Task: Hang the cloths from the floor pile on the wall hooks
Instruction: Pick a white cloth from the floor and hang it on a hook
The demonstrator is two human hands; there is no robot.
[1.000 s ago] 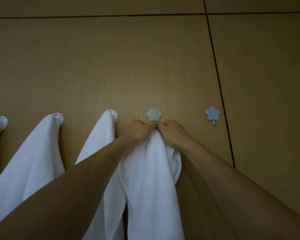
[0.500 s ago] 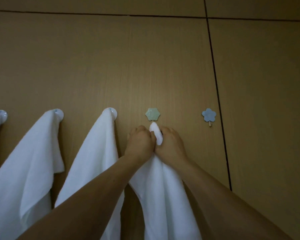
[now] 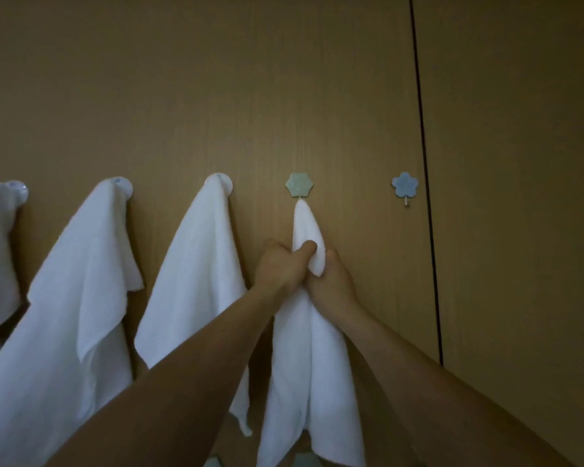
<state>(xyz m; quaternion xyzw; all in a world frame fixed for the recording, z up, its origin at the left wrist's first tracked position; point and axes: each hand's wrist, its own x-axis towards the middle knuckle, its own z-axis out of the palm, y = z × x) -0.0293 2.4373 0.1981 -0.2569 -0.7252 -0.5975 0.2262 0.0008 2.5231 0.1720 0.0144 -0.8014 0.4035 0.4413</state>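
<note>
While the white terry cloth (image 3: pixel 312 365) has its tip up at the pin of the pale green hexagon wall hook (image 3: pixel 299 185), you're holding it just below. Your left grip (image 3: pixel 280 268) wraps the bunched fold, thumb across the front, and your right grip (image 3: pixel 332 285) clutches it from the right. A blue flower-shaped hook (image 3: pixel 404 185) sits further right, and three more white cloths (image 3: pixel 196 281) hang to the left.

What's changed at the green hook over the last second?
The left hand and right hand slid down the cloth, away from the green hook; the cloth's tip now sits at the hook's peg. Both hands still grip it. The hung cloths to the left and the bare blue hook stayed as they were.
</note>
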